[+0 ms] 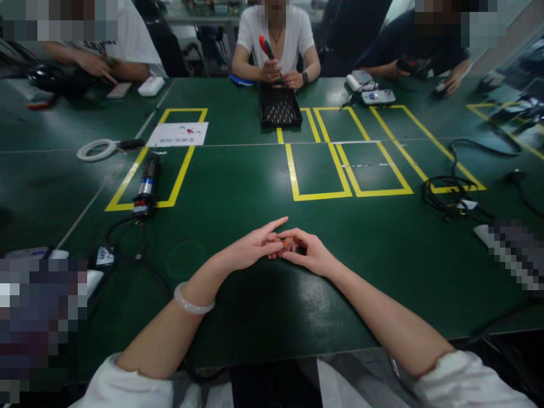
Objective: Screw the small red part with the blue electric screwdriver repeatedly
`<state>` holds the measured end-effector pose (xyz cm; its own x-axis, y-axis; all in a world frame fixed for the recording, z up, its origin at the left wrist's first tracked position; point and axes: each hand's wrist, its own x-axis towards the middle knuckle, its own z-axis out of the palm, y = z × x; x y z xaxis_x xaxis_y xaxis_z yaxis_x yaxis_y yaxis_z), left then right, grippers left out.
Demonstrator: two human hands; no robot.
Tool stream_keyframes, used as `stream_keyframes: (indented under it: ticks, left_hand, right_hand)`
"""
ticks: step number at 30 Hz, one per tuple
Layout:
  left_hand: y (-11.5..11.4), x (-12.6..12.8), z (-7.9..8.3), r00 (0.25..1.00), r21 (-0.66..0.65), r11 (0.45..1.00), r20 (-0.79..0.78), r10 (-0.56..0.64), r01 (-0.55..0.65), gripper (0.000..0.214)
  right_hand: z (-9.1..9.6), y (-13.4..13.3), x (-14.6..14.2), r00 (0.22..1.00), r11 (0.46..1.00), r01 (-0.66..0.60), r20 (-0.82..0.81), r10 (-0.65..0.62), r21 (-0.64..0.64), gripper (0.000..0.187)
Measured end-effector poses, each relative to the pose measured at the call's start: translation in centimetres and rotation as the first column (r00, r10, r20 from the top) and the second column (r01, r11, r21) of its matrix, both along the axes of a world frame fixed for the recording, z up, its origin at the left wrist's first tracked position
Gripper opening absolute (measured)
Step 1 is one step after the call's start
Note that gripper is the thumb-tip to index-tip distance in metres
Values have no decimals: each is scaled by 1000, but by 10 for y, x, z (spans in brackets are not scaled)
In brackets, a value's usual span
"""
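Note:
My left hand [254,245] and my right hand [312,254] meet over the near middle of the green table [238,317]. The left index finger points out to the right, while the thumb and the other fingers are curled in. On the right, the fingers bend round toward the left fingertips, with the thumb below. A tiny orange spot [284,243] shows where the fingertips meet; what it is I cannot make out. A pale bangle [193,300] circles my left wrist.
A black cylindrical tool [147,184] with a cable lies left, near a paper sign [178,134]. Yellow tape [323,197] marks the table. Across it, a person [276,45] holds a red-and-black tool over a black tray [280,123]. Coiled black cable [446,195] lies right.

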<state>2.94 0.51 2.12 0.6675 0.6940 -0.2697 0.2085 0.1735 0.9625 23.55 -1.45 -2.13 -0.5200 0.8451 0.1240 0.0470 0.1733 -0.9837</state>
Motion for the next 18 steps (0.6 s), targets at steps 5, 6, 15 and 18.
stream_keyframes:
  ticks: [5,6,15,18]
  left_hand:
    - [1,2,-11,998,-57,998,50,-26,29,74]
    - [2,2,-12,999,-41,999,39,-6,7,69]
    - [6,-5,-18,986,329,938,-87,140,-104,22]
    - [4,-4,-14,980,523,852,-156,124,-24,25]
  right_hand:
    - [-1,0,0,1000,999,-20,-1,20,-33,16]
    - [-1,0,0,1000,1000,3,2,-3,-29,16]
    - [-2,4,1,973,982,185,132,-188,39,14]
    - [-2,5,1,967,977,210,139,-215,47,13]
